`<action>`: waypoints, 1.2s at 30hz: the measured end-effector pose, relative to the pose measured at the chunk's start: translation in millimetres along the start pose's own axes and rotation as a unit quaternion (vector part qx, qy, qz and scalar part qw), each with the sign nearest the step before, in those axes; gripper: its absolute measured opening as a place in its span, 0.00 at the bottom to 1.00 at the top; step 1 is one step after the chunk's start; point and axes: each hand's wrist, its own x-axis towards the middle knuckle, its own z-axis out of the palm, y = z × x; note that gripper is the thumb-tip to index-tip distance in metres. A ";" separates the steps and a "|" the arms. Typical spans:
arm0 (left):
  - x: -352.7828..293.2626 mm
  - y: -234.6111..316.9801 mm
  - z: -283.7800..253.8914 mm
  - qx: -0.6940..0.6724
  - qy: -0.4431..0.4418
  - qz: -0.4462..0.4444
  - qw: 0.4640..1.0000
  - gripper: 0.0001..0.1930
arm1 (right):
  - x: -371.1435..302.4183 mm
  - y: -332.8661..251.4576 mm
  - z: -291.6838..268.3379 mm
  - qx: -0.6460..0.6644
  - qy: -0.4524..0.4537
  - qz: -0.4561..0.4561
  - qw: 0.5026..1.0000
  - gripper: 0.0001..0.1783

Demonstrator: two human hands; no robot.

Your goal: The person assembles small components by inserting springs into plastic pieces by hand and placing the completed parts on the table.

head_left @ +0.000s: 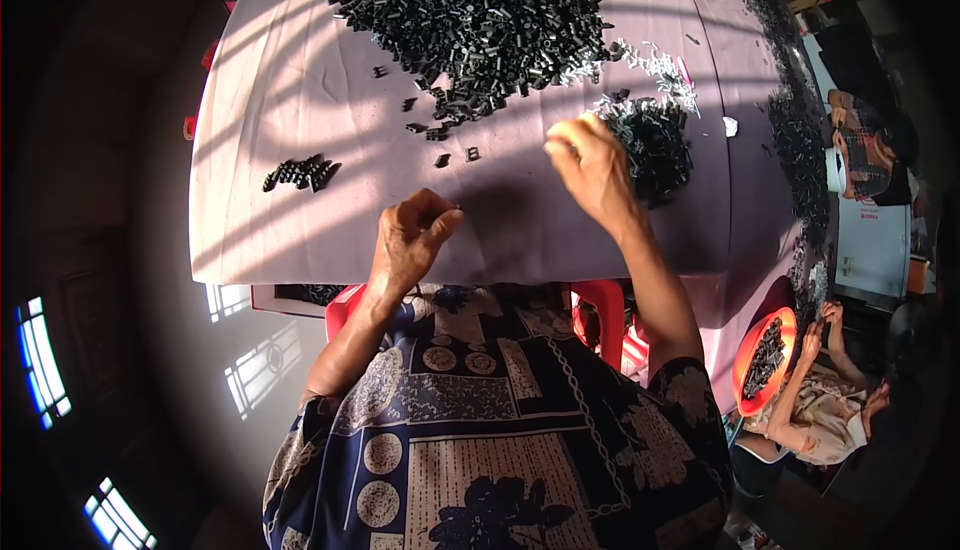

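Observation:
My left hand [410, 240] is over the near part of the pink-covered table [350, 140], thumb and fingers pinched together. A tiny dark bit shows at its fingertips, too small to name. My right hand [597, 170] is raised further right with its fingers curled in. What it holds, if anything, is hidden. Right beside it lies a heap of thin black pieces [655, 150], with small white pieces [655, 68] scattered behind. Beyond both hands rises a large pile of short black tubular parts [475, 20]. A few loose black parts [442, 161] lie between that pile and my left hand.
A small cluster of black parts [300, 173] sits at the left of the table. Along the right runs another strip of dark pieces [795, 150]. At lower right a person [820, 410] sits by an orange basin [750, 390] of black parts. A red chair [603, 315] stands behind me.

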 end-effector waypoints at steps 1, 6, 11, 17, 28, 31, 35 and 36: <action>-1.4 -1.9 -4.7 0.039 0.043 0.038 0.998 0.07 | 3.0 8.4 2.0 -0.038 0.026 -0.003 0.999 0.04; -6.3 -4.7 -49.0 0.217 0.170 0.123 0.953 0.05 | 7.9 1.5 13.8 -0.167 -0.024 0.039 0.985 0.05; 1.9 -32.9 -110.3 0.388 0.293 0.182 0.855 0.06 | 18.4 -15.4 17.6 -0.108 0.034 -0.005 0.994 0.04; 20.2 -25.0 -139.6 0.507 0.307 0.135 0.794 0.10 | 7.5 -62.5 25.2 0.188 0.056 0.098 0.976 0.04; 31.2 -29.0 -72.2 0.446 0.141 0.285 0.836 0.07 | -26.3 -110.1 80.8 0.214 0.044 0.066 0.974 0.03; 33.0 -28.8 -61.8 0.447 0.123 0.289 0.837 0.06 | -32.0 -111.7 88.1 0.228 0.062 0.106 0.966 0.04; 30.0 -28.1 -58.4 0.410 0.108 0.309 0.851 0.07 | -32.3 -111.9 85.1 0.215 0.091 0.089 0.968 0.04; 29.8 -29.0 -59.7 0.402 0.110 0.307 0.856 0.07 | -31.7 -110.0 83.0 0.214 0.087 0.093 0.969 0.04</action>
